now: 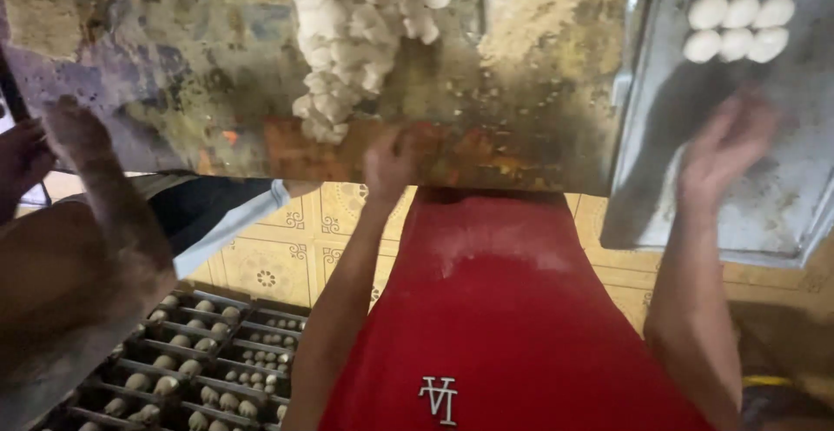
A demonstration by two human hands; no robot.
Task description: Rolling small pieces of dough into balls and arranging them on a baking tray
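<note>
Left hand (pixel 388 160) at worktable (pixel 174 75) edge, right hand (pixel 725 144) over tray (pixel 782 205), white dough balls (pixel 737 24)

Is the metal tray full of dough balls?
No, the metal tray holds only six dough balls in one corner.

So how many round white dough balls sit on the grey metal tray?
6 round white dough balls, in two rows of three at the far corner of the grey metal tray: back row, front row. None look hidden.
</note>
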